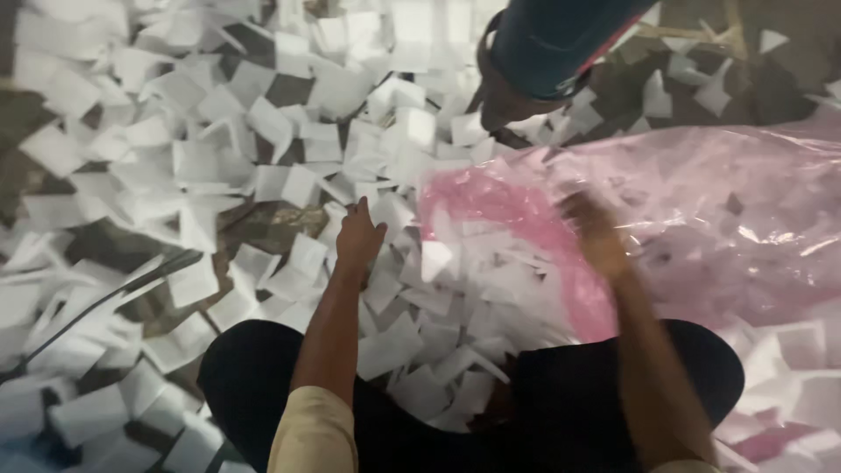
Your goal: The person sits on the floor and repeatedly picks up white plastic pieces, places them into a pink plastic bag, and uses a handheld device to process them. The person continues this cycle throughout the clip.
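Working from the left, I am looking over a floor strewn with white paper pieces [263,184], with a dark cable [114,293] lying across the near left. My left hand [357,235] is resting flat on the scatter near the middle, fingers loosely spread and holding nothing. To its right I am reaching my right hand [596,229] into the mouth of the pink plastic bag [701,201]; it is blurred, so I cannot tell its grip. The slips look light, thin and slidy, best scooped in bunches; the bag seems limp, best held by its rim. Another person's foot [512,101] stands far behind.
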